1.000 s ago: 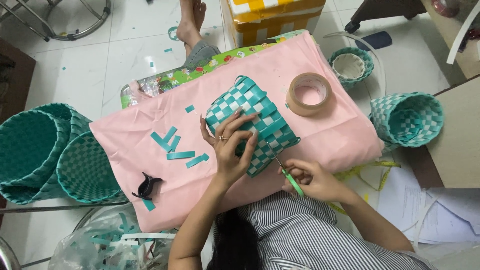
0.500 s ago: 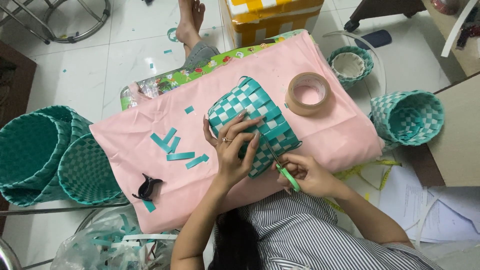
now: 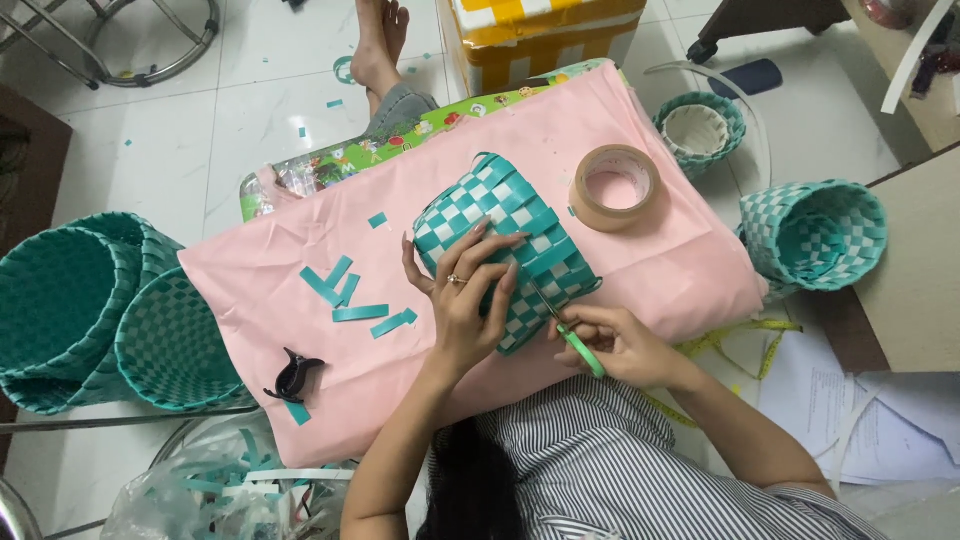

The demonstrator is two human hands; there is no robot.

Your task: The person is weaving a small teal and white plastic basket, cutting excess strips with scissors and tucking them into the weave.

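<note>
A teal and white woven basket (image 3: 520, 215) lies on its side on a pink cloth (image 3: 640, 270). My left hand (image 3: 465, 295) presses flat on the basket with the fingers spread; a ring is on one finger. My right hand (image 3: 615, 340) holds green-handled scissors (image 3: 575, 340) whose blades reach the basket's near edge. Several cut teal strips (image 3: 350, 300) lie on the cloth to the left of the basket.
A tape roll (image 3: 615, 187) sits right of the basket. A black clip (image 3: 292, 376) lies near the cloth's front left. Stacked teal baskets (image 3: 90, 310) stand at left, two more baskets (image 3: 815, 235) at right. A yellow box (image 3: 545, 35), a person's bare foot (image 3: 380, 40) and a measuring tape (image 3: 745, 345) are nearby.
My left hand has shifted slightly on the basket, and my right hand with the scissors has edged closer to the basket's near edge.
</note>
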